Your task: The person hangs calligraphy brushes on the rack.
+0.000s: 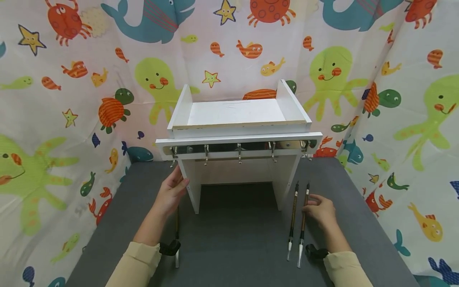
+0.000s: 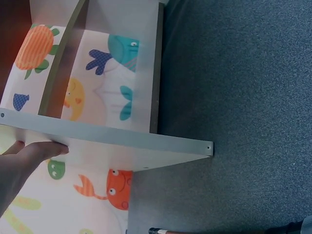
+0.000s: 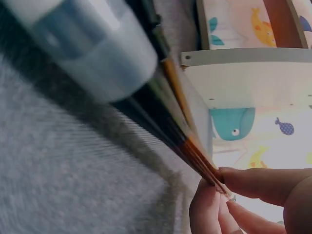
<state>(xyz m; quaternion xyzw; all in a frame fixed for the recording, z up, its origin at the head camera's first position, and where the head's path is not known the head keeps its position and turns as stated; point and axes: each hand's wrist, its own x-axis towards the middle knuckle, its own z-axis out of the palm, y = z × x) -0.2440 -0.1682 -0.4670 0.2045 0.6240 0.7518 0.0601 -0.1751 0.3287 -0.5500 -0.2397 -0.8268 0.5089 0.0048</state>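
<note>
A white wooden shelf unit (image 1: 238, 131) with a row of metal hooks (image 1: 239, 153) stands in the middle. My left hand (image 1: 173, 188) is at its left side panel (image 1: 189, 187); in the left wrist view the thumb (image 2: 53, 148) lies along the panel's outer face. My right hand (image 1: 320, 209) pinches a brown-handled brush (image 1: 303, 223) between thumb and fingers, its pale tip pointing toward me. In the right wrist view the brush's clear cap (image 3: 97, 53) looms close to the camera. A second brush (image 1: 293, 223) lies just left of it.
Another brush (image 1: 177, 239) lies partly behind my left wrist. The dark grey table (image 1: 236, 247) extends under everything. A sea-animal curtain (image 1: 229, 59) hangs behind and along both sides. The shelf's upper tray (image 1: 236, 111) has raised side walls.
</note>
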